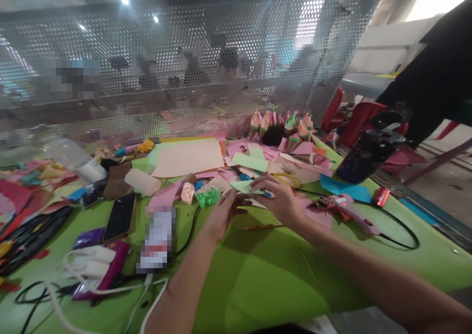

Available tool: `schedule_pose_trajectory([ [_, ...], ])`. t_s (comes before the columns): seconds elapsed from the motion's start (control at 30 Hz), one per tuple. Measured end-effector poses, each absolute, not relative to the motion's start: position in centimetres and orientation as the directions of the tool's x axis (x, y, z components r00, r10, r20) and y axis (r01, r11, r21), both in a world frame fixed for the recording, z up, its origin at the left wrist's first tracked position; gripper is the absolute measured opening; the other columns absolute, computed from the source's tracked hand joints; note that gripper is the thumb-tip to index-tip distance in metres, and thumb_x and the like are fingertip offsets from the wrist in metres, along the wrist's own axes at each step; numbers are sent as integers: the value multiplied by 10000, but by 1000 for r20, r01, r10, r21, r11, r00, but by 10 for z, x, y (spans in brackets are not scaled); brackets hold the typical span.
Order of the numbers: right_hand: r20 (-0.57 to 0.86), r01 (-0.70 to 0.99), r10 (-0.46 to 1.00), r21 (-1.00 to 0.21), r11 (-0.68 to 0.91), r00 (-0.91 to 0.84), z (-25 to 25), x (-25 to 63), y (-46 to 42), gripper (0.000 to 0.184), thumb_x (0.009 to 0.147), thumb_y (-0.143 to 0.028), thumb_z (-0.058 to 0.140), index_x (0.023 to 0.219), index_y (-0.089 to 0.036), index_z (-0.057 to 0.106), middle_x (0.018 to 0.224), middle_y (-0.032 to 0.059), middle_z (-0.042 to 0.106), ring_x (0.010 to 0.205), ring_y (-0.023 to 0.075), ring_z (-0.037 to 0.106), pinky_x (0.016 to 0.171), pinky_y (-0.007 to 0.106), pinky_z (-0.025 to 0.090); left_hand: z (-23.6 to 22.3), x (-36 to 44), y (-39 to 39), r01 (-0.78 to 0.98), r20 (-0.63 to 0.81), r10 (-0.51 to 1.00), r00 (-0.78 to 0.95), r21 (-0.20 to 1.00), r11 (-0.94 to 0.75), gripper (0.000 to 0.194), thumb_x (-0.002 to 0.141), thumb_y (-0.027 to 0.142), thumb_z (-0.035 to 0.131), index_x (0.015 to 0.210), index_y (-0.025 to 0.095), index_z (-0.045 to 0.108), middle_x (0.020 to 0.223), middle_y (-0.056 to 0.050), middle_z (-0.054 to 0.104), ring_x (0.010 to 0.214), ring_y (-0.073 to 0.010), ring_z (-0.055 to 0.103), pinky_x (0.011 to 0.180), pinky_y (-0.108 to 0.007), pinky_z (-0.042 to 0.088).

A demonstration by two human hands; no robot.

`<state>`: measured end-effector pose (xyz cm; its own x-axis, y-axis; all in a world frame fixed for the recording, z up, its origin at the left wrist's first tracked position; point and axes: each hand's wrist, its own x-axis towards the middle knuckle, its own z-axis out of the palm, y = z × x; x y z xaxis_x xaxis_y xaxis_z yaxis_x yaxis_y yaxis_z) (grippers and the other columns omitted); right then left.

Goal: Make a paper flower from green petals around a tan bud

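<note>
A small piece of pale green paper point(243, 186) is between my two hands, above the table. My left hand point(224, 212) pinches its left side with the fingers closed. My right hand point(278, 196) grips its right side, fingers bent over the top edge. Just below the hands lies a pencil point(261, 227). Yellow-handled scissors point(289, 178) rest on paper scraps behind my right hand. A crumpled green wrapper point(207, 196) sits to the left of my left hand.
A pink glue gun point(356, 215) with a black cord lies at right, near a dark bottle point(368, 152). Paper cones point(295, 127) stand at the back before a perforated metal screen point(165, 69). At left are a phone point(120, 216) and a power strip point(106, 270) with cables.
</note>
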<state>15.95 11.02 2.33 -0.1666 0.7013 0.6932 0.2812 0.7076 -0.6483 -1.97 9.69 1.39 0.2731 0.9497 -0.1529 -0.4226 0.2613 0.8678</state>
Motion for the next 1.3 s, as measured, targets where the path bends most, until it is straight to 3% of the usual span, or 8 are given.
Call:
schedule_pose_trajectory([
  [0.13, 734, 395, 588, -456, 798, -341, 17, 155, 103, 109, 916, -286, 643, 854, -220, 703, 940, 83, 713, 844, 194, 682, 741, 304, 535, 9, -10, 94, -487, -148, 970, 191, 844, 224, 328, 742, 449, 765, 925, 188, 687, 1015, -72, 720, 916, -208, 663, 794, -322, 541],
  [0.23, 681, 420, 560, -385, 822, -472, 15, 154, 101, 116, 927, -306, 625, 901, -220, 697, 964, 91, 718, 901, 211, 681, 759, 316, 532, 6, -10, 95, -425, -120, 985, 121, 891, 160, 293, 776, 426, 707, 968, 205, 709, 1071, -79, 719, 992, -234, 650, 859, -355, 543],
  [0.33, 624, 363, 574, -445, 819, -531, 19, 157, 101, 193, 922, -394, 628, 969, -216, 689, 967, 89, 710, 918, 219, 672, 755, 322, 534, 6, -13, 96, -257, -70, 997, 43, 963, 79, 259, 784, 404, 682, 945, 205, 720, 1096, -91, 714, 1057, -265, 626, 893, -373, 536],
  [0.6, 626, 326, 730, -654, 683, -274, 22, 159, 108, 123, 936, -270, 604, 966, -242, 720, 895, 53, 693, 844, 188, 648, 716, 295, 523, 16, -11, 89, 109, 29, 986, 165, 993, -47, 250, 874, 352, 511, 945, 188, 685, 997, -70, 715, 978, -232, 602, 929, -344, 475],
  [0.83, 569, 335, 796, -724, 603, -206, 16, 156, 108, 73, 886, -256, 658, 923, -223, 712, 831, 40, 670, 752, 173, 622, 638, 273, 500, 20, -8, 85, 111, 36, 959, 280, 991, -69, 266, 895, 310, 471, 1019, 173, 661, 1003, -56, 719, 992, -217, 616, 957, -338, 473],
  [1.0, 585, 301, 779, -718, 627, -227, 17, 155, 107, 52, 876, -232, 661, 861, -217, 710, 807, 39, 672, 756, 181, 624, 641, 279, 494, 25, -6, 81, 64, -9, 948, 319, 998, -12, 271, 901, 276, 475, 1094, 180, 639, 832, -39, 727, 932, -221, 659, 821, -324, 537],
  [1.17, 566, 323, 796, -728, 605, -216, 16, 154, 107, 55, 866, -229, 654, 870, -224, 708, 812, 41, 667, 749, 182, 623, 619, 279, 495, 22, -4, 82, -42, 33, 949, 313, 999, -21, 191, 868, 242, 515, 986, 196, 657, 756, -19, 700, 790, -199, 645, 763, -306, 533],
  [1.3, 552, 318, 803, -737, 596, -225, 16, 154, 106, 67, 867, -243, 645, 887, -222, 706, 815, 43, 667, 762, 187, 628, 631, 288, 508, 17, -4, 85, -48, 40, 950, 311, 998, -26, 204, 837, 204, 518, 996, 192, 646, 888, -37, 713, 871, -208, 629, 856, -323, 505],
])
